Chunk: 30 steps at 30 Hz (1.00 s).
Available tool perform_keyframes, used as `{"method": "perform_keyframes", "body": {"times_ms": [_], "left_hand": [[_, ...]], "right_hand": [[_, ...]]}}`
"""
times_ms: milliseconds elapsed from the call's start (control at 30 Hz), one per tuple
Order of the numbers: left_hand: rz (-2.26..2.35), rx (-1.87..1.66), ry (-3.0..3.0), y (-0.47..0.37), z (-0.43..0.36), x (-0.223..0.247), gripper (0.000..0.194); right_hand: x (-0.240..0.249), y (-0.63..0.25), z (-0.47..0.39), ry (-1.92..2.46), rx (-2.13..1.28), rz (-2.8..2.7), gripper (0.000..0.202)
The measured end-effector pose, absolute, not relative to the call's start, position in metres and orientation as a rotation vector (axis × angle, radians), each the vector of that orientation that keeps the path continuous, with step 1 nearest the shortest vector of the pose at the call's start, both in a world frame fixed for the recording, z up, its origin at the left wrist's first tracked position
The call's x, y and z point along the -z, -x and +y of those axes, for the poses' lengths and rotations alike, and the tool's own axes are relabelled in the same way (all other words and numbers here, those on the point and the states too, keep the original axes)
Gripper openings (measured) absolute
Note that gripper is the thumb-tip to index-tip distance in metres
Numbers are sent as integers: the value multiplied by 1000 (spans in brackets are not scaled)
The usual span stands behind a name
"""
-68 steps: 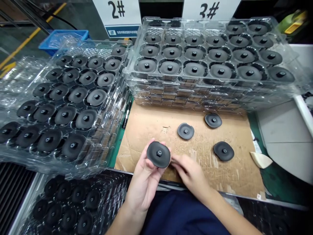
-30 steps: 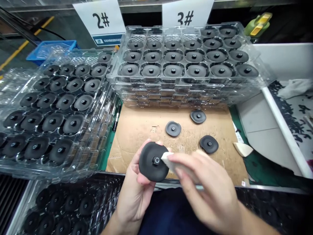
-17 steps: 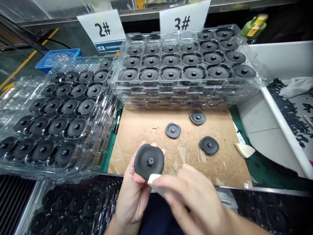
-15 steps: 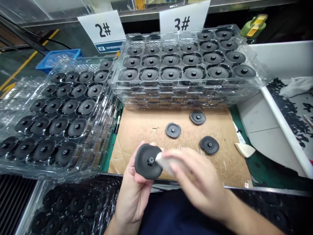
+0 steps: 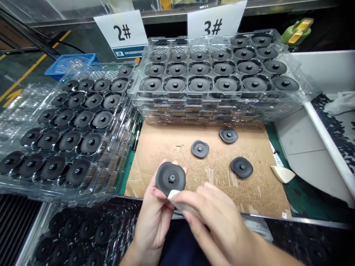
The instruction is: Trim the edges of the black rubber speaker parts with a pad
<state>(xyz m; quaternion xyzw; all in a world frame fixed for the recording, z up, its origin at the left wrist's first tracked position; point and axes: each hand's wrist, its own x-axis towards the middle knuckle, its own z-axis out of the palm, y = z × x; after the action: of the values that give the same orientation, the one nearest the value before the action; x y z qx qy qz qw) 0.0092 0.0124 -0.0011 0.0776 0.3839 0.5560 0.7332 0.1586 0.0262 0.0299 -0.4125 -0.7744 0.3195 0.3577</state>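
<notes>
Between the thumb and fingers of my left hand (image 5: 155,207) is a round black part (image 5: 163,179) with a small raised stud at its centre, face up. My right hand (image 5: 213,218) pinches a whitish, flat-edged block (image 5: 180,201), whose tip meets the lower edge of the black part. What the block is made of I cannot tell. Three similar loose parts lie on the cardboard sheet (image 5: 146,147): a left one (image 5: 200,148), a back one (image 5: 229,135) and a right one (image 5: 242,167).
Stacked clear trays (image 5: 210,99) of black parts stand behind the cardboard, with another stack (image 5: 91,173) at left. A cream wedge (image 5: 283,174) lies by the right edge, near a white bin (image 5: 324,129) with black scraps. Signs read 2# (image 5: 122,33) and 3# (image 5: 215,20).
My right hand has brought the whitish block down and left, from beside the stud to the black part's lower edge. My left hand still holds the part. The view has shifted slightly.
</notes>
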Motion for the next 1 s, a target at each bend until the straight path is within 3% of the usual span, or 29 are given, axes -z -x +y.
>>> {"method": "perform_keyframes", "body": {"times_ms": [167, 333, 500, 633, 767, 933, 1000], "left_hand": [[854, -1286, 22, -7, 16, 6, 38], [841, -1272, 40, -3, 15, 7, 42], [862, -1269, -83, -10, 12, 6, 43], [855, -1126, -119, -12, 9, 3, 39], [859, -1122, -136, -8, 11, 2, 42], [760, -1088, -102, -11, 13, -10, 22], [759, -1079, -125, -7, 14, -14, 29]], "right_hand": [[24, -165, 38, 1408, -891, -1773, 23], [63, -167, 23, 1370, -989, -1871, 22], [13, -160, 31, 1409, -910, -1735, 27], [-34, -143, 33, 1103, -766, -1843, 31], [-41, -135, 32, 968, -852, -2036, 26], [-46, -130, 42, 1097, -593, -2038, 29], [-50, -135, 38, 981, -670, -2106, 28]]}}
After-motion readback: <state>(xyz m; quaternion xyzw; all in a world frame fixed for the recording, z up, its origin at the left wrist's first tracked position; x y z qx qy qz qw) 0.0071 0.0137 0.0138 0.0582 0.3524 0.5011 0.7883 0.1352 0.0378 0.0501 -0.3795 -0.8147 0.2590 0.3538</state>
